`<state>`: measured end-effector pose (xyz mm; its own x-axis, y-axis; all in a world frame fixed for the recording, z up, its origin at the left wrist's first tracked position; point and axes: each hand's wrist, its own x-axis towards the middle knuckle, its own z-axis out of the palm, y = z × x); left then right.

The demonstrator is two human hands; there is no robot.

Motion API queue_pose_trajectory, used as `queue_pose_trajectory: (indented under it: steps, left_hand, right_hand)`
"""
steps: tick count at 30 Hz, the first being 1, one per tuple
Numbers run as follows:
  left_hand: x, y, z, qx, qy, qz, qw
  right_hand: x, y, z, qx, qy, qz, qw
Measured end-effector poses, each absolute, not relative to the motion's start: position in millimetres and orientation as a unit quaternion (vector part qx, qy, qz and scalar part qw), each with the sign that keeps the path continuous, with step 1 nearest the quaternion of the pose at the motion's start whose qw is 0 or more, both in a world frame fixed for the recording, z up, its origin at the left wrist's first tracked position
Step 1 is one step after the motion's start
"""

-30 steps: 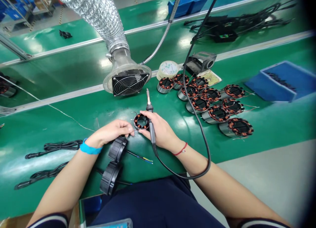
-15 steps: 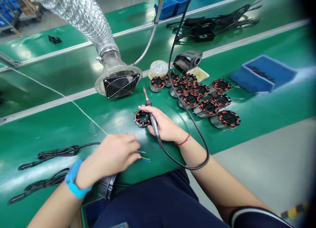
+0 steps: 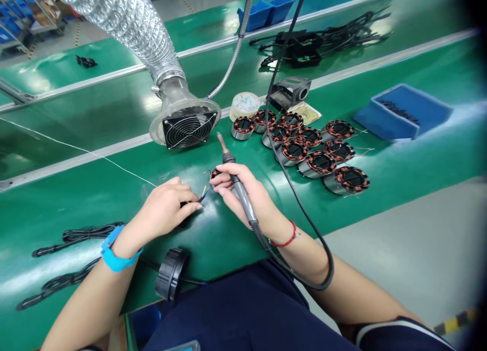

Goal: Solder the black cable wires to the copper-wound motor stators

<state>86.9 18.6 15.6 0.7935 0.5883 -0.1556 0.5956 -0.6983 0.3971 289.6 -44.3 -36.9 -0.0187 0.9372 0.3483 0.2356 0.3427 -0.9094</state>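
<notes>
My left hand (image 3: 171,206) pinches a black cable whose thin yellow and blue wires (image 3: 204,192) stick out past the fingertips; a strand of solder wire (image 3: 125,169) runs to the same hand from the upper left. My right hand (image 3: 247,194) is closed around a grey soldering iron (image 3: 242,194), its metal tip pointing up and away. Just left of the right fingers lies a small copper-wound stator (image 3: 214,174), partly hidden by them. Near my body, a black ribbed cap (image 3: 171,274) rests at the table edge with a cable through it.
Several wound stators (image 3: 292,150) stand to the right, beside a solder reel (image 3: 244,105) and a black iron holder (image 3: 289,93). A fume duct with a fan (image 3: 189,130) hangs ahead. A blue bin (image 3: 413,110) is far right; coiled cables (image 3: 91,233) lie left.
My left hand has moved up and forward with the cable, bringing the coloured wires nearer the stator. My right fingers now cover more of the stator. The black cap is more exposed.
</notes>
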Motion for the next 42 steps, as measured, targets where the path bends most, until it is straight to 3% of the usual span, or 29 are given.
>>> queue_pose_trajectory:
  steps: [8,13,21,29,35,38,42]
  left_hand:
    - [85,20,15,0.893,0.328,0.024,0.308]
    - [79,28,16,0.777,0.39,0.119,0.479]
    - [91,22,6,0.807,0.386,0.103,0.436]
    - [92,23,8,0.81,0.365,0.09,0.45]
    - [91,22,10,0.714,0.348,0.035,0.606]
    - [95,21,13,0.656,0.363,0.07,0.658]
    - [108,24,11,0.639,0.438,0.124,0.62]
  right_hand:
    - [268,-42,-36,-0.439,-0.584,0.407,0.547]
    - [264,-45,-44,-0.445,-0.523,0.447,0.574]
    - [258,-42,-52,-0.417,-0.476,0.485,0.604]
    - [264,-42,-41,-0.402,-0.564,0.42,0.586]
    - [261,-46,-45,-0.393,-0.592,0.348,0.611]
    - [255,-49,-50,-0.413,-0.581,0.299,0.634]
    - [261,-47,-49,-0.483,-0.577,0.259,0.606]
